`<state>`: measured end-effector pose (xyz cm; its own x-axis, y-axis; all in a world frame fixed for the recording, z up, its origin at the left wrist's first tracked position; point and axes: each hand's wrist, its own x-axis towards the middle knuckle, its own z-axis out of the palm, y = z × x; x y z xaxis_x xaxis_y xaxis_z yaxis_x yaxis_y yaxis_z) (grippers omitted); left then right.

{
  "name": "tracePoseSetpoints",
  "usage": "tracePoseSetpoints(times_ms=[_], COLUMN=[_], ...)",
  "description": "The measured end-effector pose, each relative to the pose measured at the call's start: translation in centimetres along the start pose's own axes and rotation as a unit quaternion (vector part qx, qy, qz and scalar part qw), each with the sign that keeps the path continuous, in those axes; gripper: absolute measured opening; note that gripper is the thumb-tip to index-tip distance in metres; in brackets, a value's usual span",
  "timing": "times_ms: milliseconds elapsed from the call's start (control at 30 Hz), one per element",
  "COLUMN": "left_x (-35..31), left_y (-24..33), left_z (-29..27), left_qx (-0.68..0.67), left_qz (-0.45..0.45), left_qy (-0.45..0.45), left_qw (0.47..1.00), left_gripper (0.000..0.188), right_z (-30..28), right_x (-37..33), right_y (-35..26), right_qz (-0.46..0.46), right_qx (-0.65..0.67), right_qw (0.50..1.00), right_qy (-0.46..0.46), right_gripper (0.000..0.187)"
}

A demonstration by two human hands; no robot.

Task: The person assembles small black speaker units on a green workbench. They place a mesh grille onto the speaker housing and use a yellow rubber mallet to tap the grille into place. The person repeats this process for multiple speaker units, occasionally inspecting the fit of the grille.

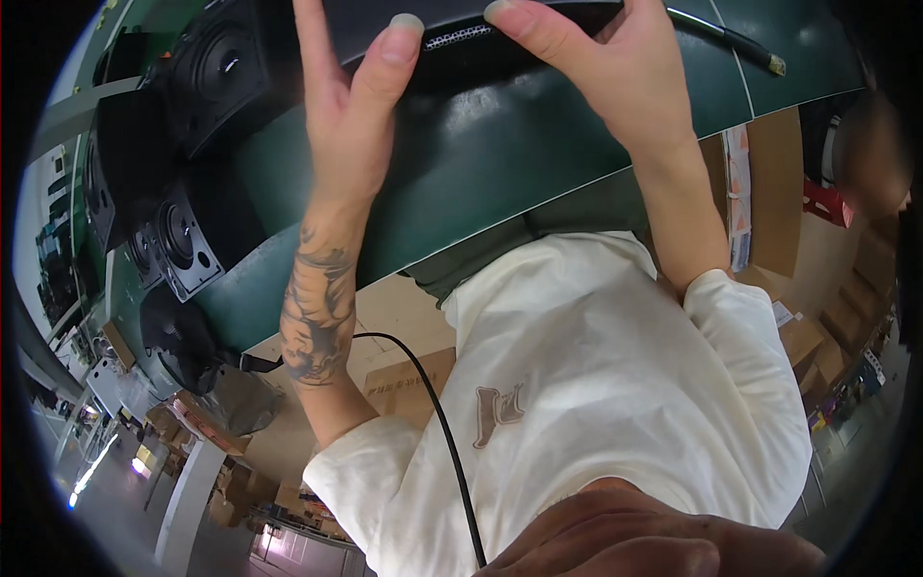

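Observation:
A black casing [452,13] with a rounded near edge lies across the top of the view, partly cut off. Set into that edge is a short silvery perforated strip [460,37]. My left hand [358,91] grips the casing left of the strip, its thumb pressed on the edge. On the strip's other side, my right hand [615,67] holds the casing in the same way, thumb tip close to the strip. Most fingertips of both hands are out of view. Beneath is the dark green tabletop [481,144].
Several black loudspeakers [183,231] stand on the table's left. A slim rod with a black sleeve and brass-coloured end [760,56] lies at the right. A black cable [442,413] runs past my left arm. Cardboard boxes [817,346] sit on the floor below right.

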<state>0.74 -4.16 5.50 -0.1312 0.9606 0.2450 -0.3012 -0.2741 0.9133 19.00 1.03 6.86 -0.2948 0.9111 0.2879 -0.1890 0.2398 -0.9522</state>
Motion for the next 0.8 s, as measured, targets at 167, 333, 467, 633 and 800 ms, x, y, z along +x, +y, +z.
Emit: tracePoseSetpoints(times_ms=[167, 333, 467, 633, 800], left_x=[0.2, 0.2, 0.8, 0.8, 1.7], left_y=[0.6, 0.4, 0.6, -1.0, -1.6], left_z=[1.5, 1.9, 3.5, 1.7, 0.3], left_qx=[0.003, 0.046, 0.091, 0.106, 0.148], left_qz=[-0.006, 0.008, -0.012, 0.061, 0.097], left_qy=[0.026, 0.04, 0.113, 0.066, 0.046], left_qw=[1.0, 0.998, 0.989, 0.99, 0.983], left_gripper=[0.101, 0.103, 0.1, 0.101, 0.102], right_z=[-0.4, 1.1, 1.9, 0.2, -1.6], right_x=[0.3, 0.5, 0.1, 0.7, 0.8], right_y=[1.2, -3.0, -0.7, 1.1, 2.4], right_qz=[-0.024, 0.046, -0.05, -0.083, -0.157], right_qx=[0.067, 0.006, -0.121, -0.039, -0.185], right_qw=[0.997, 0.998, 0.99, 0.995, 0.97], right_qy=[0.0, 0.046, 0.052, 0.031, 0.002], right_gripper=[0.101, 0.099, 0.097, 0.092, 0.082])
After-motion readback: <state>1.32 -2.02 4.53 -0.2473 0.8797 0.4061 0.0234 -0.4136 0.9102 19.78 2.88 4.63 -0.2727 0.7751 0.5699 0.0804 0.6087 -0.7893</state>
